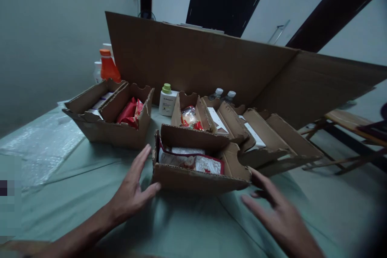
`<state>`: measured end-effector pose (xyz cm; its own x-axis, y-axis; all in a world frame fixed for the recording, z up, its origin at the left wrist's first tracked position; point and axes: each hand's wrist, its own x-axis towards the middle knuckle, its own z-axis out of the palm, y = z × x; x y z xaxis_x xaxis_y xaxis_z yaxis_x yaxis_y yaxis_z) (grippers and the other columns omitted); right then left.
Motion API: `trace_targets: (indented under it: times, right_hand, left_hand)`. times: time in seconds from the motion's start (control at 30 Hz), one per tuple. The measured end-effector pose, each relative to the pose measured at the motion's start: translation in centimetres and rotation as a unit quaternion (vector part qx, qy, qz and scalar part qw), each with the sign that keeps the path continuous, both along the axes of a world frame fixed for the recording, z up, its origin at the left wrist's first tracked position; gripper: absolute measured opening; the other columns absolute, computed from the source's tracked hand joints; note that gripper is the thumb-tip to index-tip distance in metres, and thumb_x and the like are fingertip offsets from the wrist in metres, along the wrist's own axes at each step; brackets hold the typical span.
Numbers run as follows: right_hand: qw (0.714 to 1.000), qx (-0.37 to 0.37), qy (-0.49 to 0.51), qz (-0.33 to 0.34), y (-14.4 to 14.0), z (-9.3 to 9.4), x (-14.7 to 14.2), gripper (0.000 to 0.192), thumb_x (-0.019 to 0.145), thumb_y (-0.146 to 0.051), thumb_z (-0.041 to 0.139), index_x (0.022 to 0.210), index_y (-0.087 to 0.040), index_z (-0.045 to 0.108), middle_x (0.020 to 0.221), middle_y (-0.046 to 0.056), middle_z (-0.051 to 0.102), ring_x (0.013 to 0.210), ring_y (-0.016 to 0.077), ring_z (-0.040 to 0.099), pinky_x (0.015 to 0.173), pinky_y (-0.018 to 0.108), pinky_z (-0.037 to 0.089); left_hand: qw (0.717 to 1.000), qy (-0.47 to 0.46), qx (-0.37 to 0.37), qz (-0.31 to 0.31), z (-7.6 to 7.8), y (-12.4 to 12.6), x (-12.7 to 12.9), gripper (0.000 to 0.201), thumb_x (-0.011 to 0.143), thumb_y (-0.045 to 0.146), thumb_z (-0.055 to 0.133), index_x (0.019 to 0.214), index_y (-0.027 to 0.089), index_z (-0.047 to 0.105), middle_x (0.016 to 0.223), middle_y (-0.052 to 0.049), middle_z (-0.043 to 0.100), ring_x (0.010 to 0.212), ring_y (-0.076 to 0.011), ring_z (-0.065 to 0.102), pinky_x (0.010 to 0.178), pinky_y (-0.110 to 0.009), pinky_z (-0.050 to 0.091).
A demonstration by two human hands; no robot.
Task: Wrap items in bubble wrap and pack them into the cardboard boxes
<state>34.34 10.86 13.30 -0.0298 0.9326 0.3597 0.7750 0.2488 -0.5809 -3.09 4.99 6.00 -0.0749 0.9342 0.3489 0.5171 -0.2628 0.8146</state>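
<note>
A small open cardboard box [196,179] stands near the middle of the cloth-covered table. In it lie a packet with a dark red border [208,165] and something whitish [187,150] behind that. My left hand [131,191] is at the box's left end, fingers stretched and thumb apart, holding nothing. At the right end, my right hand [276,205] has its fingers spread, the fingertips close to or touching the corner; contact is hard to tell. Behind this box, another cardboard box [172,115] contains a clear-and-red food packet [190,117].
At left, a divided cardboard box [121,137] contains red packets [130,113]. More boxes [273,135] stand at right with white cartons [255,135]. A green-capped bottle [167,100], clear bottles [229,96] and an orange bottle [109,66] stand near a tall cardboard panel [196,60]. Bubble wrap [45,145] lies left.
</note>
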Motion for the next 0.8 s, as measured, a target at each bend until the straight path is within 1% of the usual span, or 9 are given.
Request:
trace_targets:
  times: [0.07, 0.1, 0.23, 0.33, 0.47, 0.57, 0.63, 0.73, 0.8]
  right_hand:
    - [0.996, -0.063, 0.041, 0.055, 0.1, -2.5, -2.3, 0.061, 0.071, -0.060, 0.072, 0.118, -0.021, 0.068, 0.107, 0.012, 0.076, 0.082, 0.0266, 0.073, 0.072, 0.039, 0.061]
    - [0.992, -0.084, 0.060, 0.071, 0.3, -3.4, -3.6, 0.059, 0.071, -0.059, 0.071, 0.113, -0.018, 0.069, 0.106, 0.013, 0.076, 0.085, 0.0282, 0.073, 0.076, 0.041, 0.060]
    - [0.986, -0.112, 0.085, 0.089, 0.2, -5.2, -6.8, 0.047, 0.073, -0.057, 0.065, 0.094, -0.016, 0.075, 0.097, 0.014, 0.078, 0.095, 0.0345, 0.072, 0.085, 0.048, 0.058]
    - [0.990, -0.073, 0.088, 0.085, -2.5, -5.6, -7.2, 0.042, 0.074, -0.053, 0.065, 0.096, -0.018, 0.075, 0.093, 0.012, 0.078, 0.093, 0.0341, 0.072, 0.083, 0.046, 0.059]
    - [0.984, -0.035, 0.098, 0.142, -6.9, -5.4, -9.9, 0.040, 0.076, -0.043, 0.067, 0.106, -0.019, 0.074, 0.098, 0.010, 0.077, 0.090, 0.0305, 0.072, 0.084, 0.043, 0.059]
    - [0.974, -0.053, 0.121, 0.185, -7.3, -3.2, -13.9, 0.042, 0.076, -0.044, 0.070, 0.110, -0.019, 0.072, 0.098, 0.009, 0.076, 0.087, 0.0285, 0.071, 0.078, 0.040, 0.060]
    - [0.969, -0.058, 0.145, 0.193, -5.8, -1.0, -15.6, 0.043, 0.074, -0.048, 0.072, 0.105, -0.018, 0.072, 0.094, 0.008, 0.077, 0.083, 0.0267, 0.071, 0.076, 0.038, 0.059]
    - [0.971, -0.029, 0.150, 0.184, -3.3, 1.9, -15.0, 0.046, 0.074, -0.049, 0.072, 0.105, -0.016, 0.072, 0.102, 0.010, 0.077, 0.090, 0.0271, 0.070, 0.079, 0.037, 0.057]
    - [0.984, 0.001, 0.121, 0.130, -3.2, 2.8, -13.1, 0.041, 0.073, -0.048, 0.074, 0.100, -0.016, 0.074, 0.096, 0.010, 0.077, 0.089, 0.0289, 0.070, 0.075, 0.037, 0.057]
  left_hand:
    - [0.996, -0.072, -0.045, -0.025, -0.9, 0.9, 1.2, 0.084, 0.084, 0.035, 0.069, 0.156, 0.024, 0.027, 0.162, -0.015, 0.031, 0.150, -0.0343, 0.027, 0.123, -0.056, 0.022]
    - [0.992, -0.111, -0.059, -0.034, -1.2, 1.4, 1.9, 0.084, 0.082, 0.037, 0.071, 0.155, 0.021, 0.031, 0.159, -0.016, 0.035, 0.150, -0.0345, 0.027, 0.123, -0.055, 0.021]
    - [0.973, -0.215, -0.071, -0.037, -1.5, 2.4, 3.9, 0.080, 0.077, 0.042, 0.076, 0.145, 0.016, 0.044, 0.139, -0.016, 0.056, 0.142, -0.0345, 0.040, 0.121, -0.050, 0.027]
    - [0.972, -0.225, -0.066, -0.033, -1.8, -0.3, 3.5, 0.075, 0.074, 0.045, 0.079, 0.138, 0.016, 0.052, 0.132, -0.015, 0.060, 0.138, -0.0347, 0.045, 0.119, -0.049, 0.031]
    - [0.966, -0.231, -0.113, 0.023, -2.0, -7.2, 0.0, 0.059, 0.076, 0.050, 0.076, 0.124, 0.019, 0.062, 0.125, -0.013, 0.065, 0.127, -0.0350, 0.054, 0.112, -0.049, 0.041]
    - [0.963, -0.215, -0.130, 0.099, 0.5, -9.6, -3.7, 0.057, 0.075, 0.053, 0.077, 0.118, 0.018, 0.064, 0.120, -0.013, 0.068, 0.120, -0.0370, 0.058, 0.107, -0.050, 0.044]
    - [0.969, -0.198, -0.095, 0.110, 3.5, -8.1, -5.1, 0.063, 0.071, 0.052, 0.080, 0.120, 0.016, 0.063, 0.118, -0.013, 0.068, 0.118, -0.0374, 0.060, 0.107, -0.050, 0.044]
    - [0.979, -0.200, -0.009, 0.031, 7.2, -3.5, -4.3, 0.072, 0.071, 0.045, 0.081, 0.131, 0.016, 0.056, 0.125, -0.012, 0.066, 0.120, -0.0346, 0.059, 0.108, -0.045, 0.044]
    - [0.977, -0.209, 0.022, -0.031, 8.0, -1.3, -2.6, 0.077, 0.071, 0.044, 0.081, 0.137, 0.017, 0.052, 0.129, -0.012, 0.064, 0.124, -0.0346, 0.057, 0.109, -0.045, 0.043]
